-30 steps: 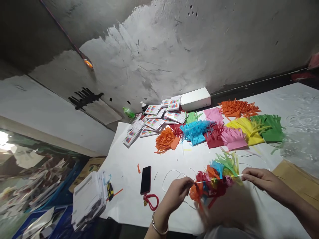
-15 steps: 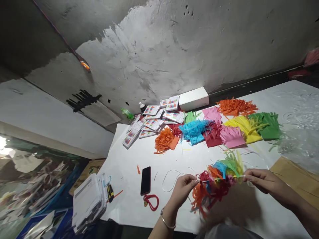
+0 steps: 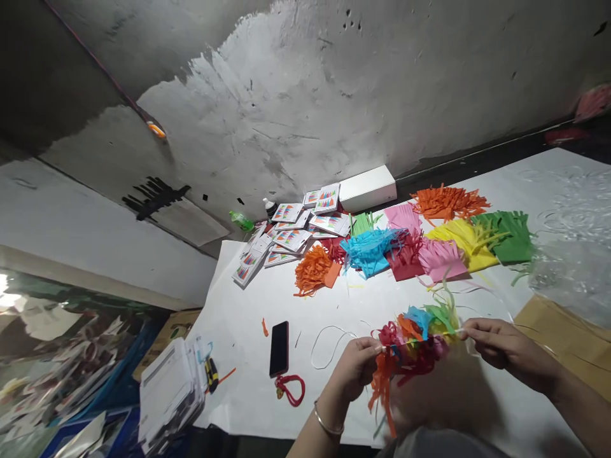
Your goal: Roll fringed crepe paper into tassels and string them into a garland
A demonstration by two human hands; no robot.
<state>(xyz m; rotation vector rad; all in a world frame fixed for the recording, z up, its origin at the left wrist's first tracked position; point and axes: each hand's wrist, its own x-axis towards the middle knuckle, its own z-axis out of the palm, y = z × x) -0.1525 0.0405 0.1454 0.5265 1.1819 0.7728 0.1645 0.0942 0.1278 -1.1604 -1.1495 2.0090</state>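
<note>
A bundle of multicoloured fringed paper tassels [image 3: 415, 337] is stretched between my two hands above the white table [image 3: 248, 356]. My left hand [image 3: 360, 362], with a bangle at the wrist, pinches the white string at the bundle's left end, beside red and orange strips. At the right end, near green and yellow strips, my right hand [image 3: 496, 346] pinches the string. A loose loop of white string [image 3: 317, 346] lies left of my left hand. Orange strips hang down below the bundle.
Fringed paper stacks [image 3: 372, 251] lie along the back, beside printed cards [image 3: 291, 238] and a white box [image 3: 367, 189]. A phone [image 3: 279, 348], red cord [image 3: 293, 389] and yellow-black cutter [image 3: 211, 375] are at the left. Brown paper [image 3: 563, 343] and clear plastic [image 3: 568, 273] lie right.
My right hand has shifted slightly left and the hands are a little closer together. The bundle's strips have swung, with the orange ones hanging lower. The view has shifted slightly.
</note>
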